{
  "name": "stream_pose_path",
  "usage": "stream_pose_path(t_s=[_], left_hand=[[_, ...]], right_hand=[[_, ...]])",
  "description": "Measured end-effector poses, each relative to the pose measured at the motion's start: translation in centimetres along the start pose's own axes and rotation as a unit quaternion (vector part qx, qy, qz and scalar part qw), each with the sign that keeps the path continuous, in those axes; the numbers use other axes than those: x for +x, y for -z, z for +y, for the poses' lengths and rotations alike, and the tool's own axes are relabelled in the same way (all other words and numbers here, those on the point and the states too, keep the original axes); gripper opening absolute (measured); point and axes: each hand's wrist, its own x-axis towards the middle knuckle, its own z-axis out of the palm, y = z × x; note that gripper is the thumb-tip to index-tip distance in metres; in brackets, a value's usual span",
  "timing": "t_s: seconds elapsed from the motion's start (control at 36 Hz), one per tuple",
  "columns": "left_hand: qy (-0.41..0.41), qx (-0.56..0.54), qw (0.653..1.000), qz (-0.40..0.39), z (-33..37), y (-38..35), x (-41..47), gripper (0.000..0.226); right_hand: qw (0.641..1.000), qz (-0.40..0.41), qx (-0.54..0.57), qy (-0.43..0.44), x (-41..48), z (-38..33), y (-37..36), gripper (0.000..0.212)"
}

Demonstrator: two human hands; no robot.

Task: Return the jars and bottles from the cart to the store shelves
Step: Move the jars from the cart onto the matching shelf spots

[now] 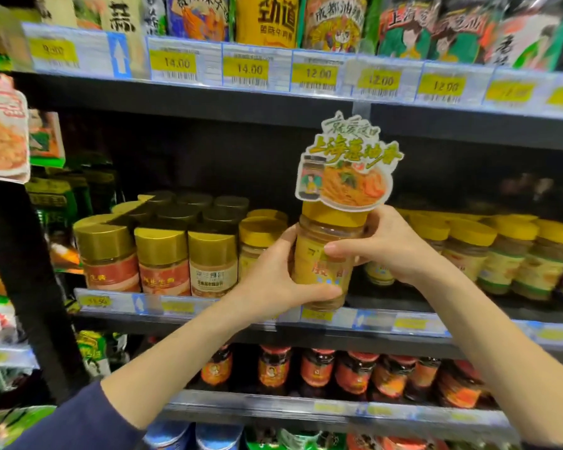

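Two hands share one yellow-lidded jar (322, 267) at the centre of the frame, held upright in front of the middle shelf (208, 308), its base level with that shelf's price rail and apparently just in front of the edge. The left hand (273, 280) wraps the jar's lower left side, thumb running across the front near the base and fingers hidden behind, so it seems to carry the weight. The right hand (384, 248) closes around the upper right side just under the lid, index finger laid across the front of the label, likely steadying and steering. Both grips are closed snugly on the jar, neither open wider than its body. Directly behind sits a dark gap between a like yellow-lidded jar (260, 241) to the left and a row of yellow-lidded jars (488, 251) toward the right of the frame; the jar is probably held here to be slid into that gap with its own kind. Gold-capped jars (163, 254) fill the left part of the same shelf. A hanging promotional card (345, 164) dangles just above the lid, overlapping it in view, so a low, level push would best avoid knocking it. Whether the base touches the shelf cannot be told.
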Motion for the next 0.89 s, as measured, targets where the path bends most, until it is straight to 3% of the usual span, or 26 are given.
stream_pose_path(t_s=[0.06,0.14,0.22,0.28,0.36,0.5,0.61,0.81,0.89], left_hand=[[-0.004,0.014,1.0,-0.017,0.4,0.2,-0.2,0.077],[0.002,0.032,0.999,-0.025,0.9,0.8,-1.1,0.089],[0.0,0.144,0.99,-0.015,0.9,1.8,-2.9,0.101],[-0.01,0.282,0.959,-0.021,0.2,2.6,-4.7,0.102],[-0.062,0.46,0.886,-0.02,-2.2,3.9,-7.0,0.097],[-0.002,0.572,0.82,-0.015,-5.0,5.6,-9.5,0.09],[0.027,0.618,0.785,-0.028,-6.2,6.5,-10.4,0.087],[0.033,0.613,0.788,-0.038,-6.7,6.7,-10.8,0.084],[0.03,0.61,0.791,-0.037,-6.8,6.8,-10.8,0.083]], right_hand=[[1.0,0.0,0.003,0.012,0.1,-0.2,0.1,0.055],[1.0,0.011,0.017,0.01,0.6,-0.2,0.4,0.058],[1.0,0.022,0.018,-0.006,1.3,0.2,0.8,0.057],[0.999,0.03,0.021,-0.018,1.8,0.8,1.2,0.048],[0.998,0.036,0.016,-0.04,2.4,2.1,1.4,0.046],[0.997,0.023,0.01,-0.079,3.2,4.7,0.9,0.044],[0.995,0.001,0.022,-0.096,3.3,6.3,0.2,0.048],[0.994,-0.022,0.013,-0.106,3.8,8.0,-0.5,0.05],[0.994,-0.022,0.021,-0.11,4.1,8.6,-0.6,0.062]])
